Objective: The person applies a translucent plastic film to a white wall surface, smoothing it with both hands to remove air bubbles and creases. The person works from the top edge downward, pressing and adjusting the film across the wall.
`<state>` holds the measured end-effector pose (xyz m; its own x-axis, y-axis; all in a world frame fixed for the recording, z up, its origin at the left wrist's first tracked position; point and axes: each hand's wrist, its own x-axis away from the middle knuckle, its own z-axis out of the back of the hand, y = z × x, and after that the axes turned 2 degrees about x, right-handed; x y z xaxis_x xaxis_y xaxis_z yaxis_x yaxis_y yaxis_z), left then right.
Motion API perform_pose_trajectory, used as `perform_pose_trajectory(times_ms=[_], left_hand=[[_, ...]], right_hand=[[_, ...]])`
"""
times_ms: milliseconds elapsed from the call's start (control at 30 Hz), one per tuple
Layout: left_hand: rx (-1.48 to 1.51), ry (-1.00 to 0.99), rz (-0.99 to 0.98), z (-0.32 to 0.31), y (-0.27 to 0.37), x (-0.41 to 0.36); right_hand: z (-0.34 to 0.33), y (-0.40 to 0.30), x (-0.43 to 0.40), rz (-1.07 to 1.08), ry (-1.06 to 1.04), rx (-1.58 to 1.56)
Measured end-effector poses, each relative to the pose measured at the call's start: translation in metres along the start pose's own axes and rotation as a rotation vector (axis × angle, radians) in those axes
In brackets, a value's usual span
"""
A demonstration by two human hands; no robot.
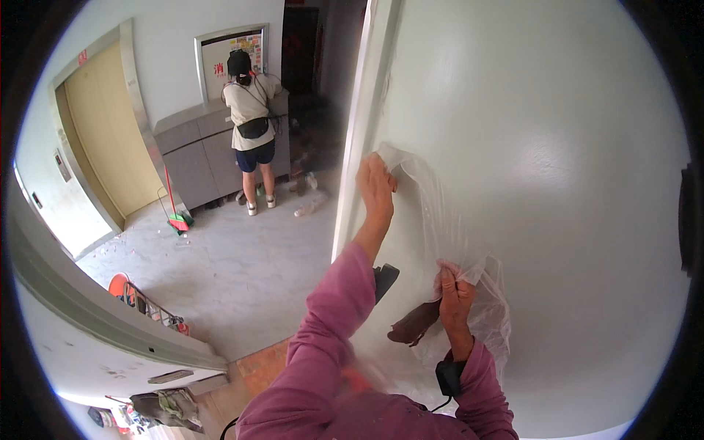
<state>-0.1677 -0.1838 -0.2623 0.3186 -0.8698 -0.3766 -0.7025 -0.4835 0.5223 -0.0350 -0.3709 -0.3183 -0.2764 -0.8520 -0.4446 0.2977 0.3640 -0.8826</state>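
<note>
My left hand (377, 184) is raised beside the edge of a pale door (522, 165), its fingers closed on the top corner of a clear plastic sheet (443, 214), which may be a bag. Lower down, my right hand (456, 300) grips the gathered middle of the same plastic. Below that grip, a dark brown piece (415, 324), perhaps cloth, sticks out to the left; whether my fingers hold it is hidden. Loose plastic hangs to the right of my right wrist. A dark door handle (386, 280) shows just beyond my left sleeve.
A person (253, 110) stands with their back to me at a grey cabinet (195, 159) across the hallway. Plastic bottles (311, 203) lie on the floor there. A broom and dustpan (179, 220) stand near the elevator door (115, 132). A doorframe (126, 341) curves at left.
</note>
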Motion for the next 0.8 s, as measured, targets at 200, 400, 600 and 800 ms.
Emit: perform_pose_trajectory(times_ms=[200, 400, 600, 800], left_hand=[[0.016, 0.07, 0.001, 0.003, 0.0, 0.01], [0.023, 0.134, 0.053, 0.009, 0.005, 0.02], [0.056, 0.158, 0.046, 0.011, 0.001, 0.029], [0.068, 0.22, 0.078, 0.018, -0.001, 0.037]], right_hand=[[0.001, 0.006, 0.001, -0.003, 0.017, 0.015], [0.002, 0.017, 0.001, -0.003, 0.028, 0.048], [0.006, 0.017, 0.003, -0.041, 0.018, 0.047], [0.008, 0.017, 0.007, -0.057, 0.034, 0.059]])
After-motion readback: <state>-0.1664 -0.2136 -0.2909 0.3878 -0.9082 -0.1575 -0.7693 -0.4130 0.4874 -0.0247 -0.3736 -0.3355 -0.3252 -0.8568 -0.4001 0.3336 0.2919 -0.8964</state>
